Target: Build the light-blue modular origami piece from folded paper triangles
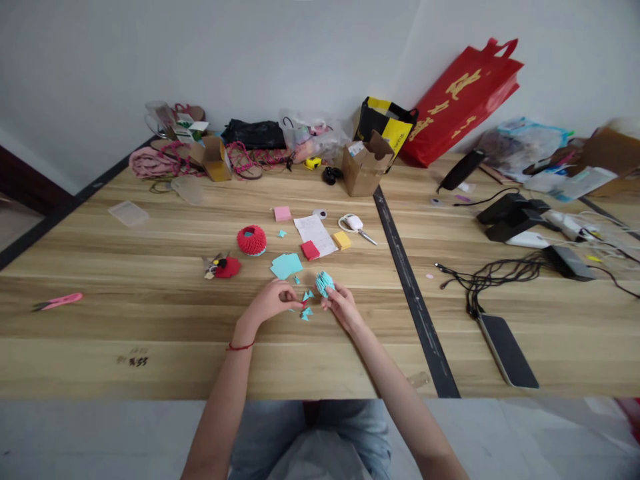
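My right hand is closed on a small light-blue folded-paper piece made of many layered units. To its left, my left hand pinches a tiny red paper piece between thumb and fingertip. Several small blue folded triangles lie on the table between the hands. Beyond my left hand are flat light-blue paper sheets. A round red folded-paper form with a blue base stands further back to the left.
On the wooden table lie pink-handled snips at the left, a red paper stack, a yellow stack, scissors and a phone-like device with cables. Bags and boxes line the wall.
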Demonstrator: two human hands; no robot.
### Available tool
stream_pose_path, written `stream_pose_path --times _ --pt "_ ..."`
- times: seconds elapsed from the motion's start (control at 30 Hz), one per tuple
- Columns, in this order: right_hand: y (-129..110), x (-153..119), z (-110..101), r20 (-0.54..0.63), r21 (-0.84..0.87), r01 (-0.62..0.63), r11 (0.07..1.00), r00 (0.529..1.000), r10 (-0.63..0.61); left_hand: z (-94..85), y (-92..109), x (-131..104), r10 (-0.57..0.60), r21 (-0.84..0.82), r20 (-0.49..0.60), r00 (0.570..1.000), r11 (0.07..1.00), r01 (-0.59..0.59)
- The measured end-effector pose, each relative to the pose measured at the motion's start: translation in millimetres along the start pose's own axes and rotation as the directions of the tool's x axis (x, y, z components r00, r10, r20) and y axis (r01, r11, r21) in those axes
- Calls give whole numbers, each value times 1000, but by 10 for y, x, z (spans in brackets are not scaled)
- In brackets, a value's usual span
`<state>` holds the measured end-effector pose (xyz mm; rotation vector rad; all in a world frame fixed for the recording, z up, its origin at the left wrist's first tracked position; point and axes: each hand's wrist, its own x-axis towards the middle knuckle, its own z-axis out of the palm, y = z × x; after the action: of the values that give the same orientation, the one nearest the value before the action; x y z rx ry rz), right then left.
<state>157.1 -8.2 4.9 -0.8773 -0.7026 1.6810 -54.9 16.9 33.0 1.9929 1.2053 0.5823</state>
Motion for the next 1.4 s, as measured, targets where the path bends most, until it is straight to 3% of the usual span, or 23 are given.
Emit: stream_pose_path --times 0.13,0.27,0.43,0.63,0.77,1.03,1.13,1.23,1.3,1.4 --pt "11 12 -17 6 -1 6 1000 1000 -6 -123 -12 -50 22 69 109 994 997 -30" --pt "21 20 -25 3 -8 -6 1000 1000 6 -131 -40 -46 -32 55 178 984 998 22" --pt "12 10 -9 8 -18 -12 1000 1000 12 -61 -2 -30 -45 85 112 993 996 36" --pt "19 14 -9 -1 -25 -14 1000 1000 14 -30 -34 -42 56 89 1 998 994 -56" --pt "18 13 -1 -5 -11 -15 1000 1000 15 2 -92 -40 135 105 8 991 985 -135" --pt "4 -2 16 5 -22 -23 1000 1000 23 34 -28 -17 116 188 -23 993 976 -110" --pt "19 0 10 14 -26 -23 999 1000 23 68 -40 1 82 76 -57 995 994 -77" --pt "26 -1 8 20 -36 -31 999 999 32 121 -71 29 32 -163 -118 993 985 -51" --pt "23 -5 13 26 -52 -38 998 999 39 149 -66 48 -20 -349 -133 991 937 -28" --pt "10 -17 30 46 -70 -38 997 998 42 165 -19 62 -118 -556 -59 991 828 66"
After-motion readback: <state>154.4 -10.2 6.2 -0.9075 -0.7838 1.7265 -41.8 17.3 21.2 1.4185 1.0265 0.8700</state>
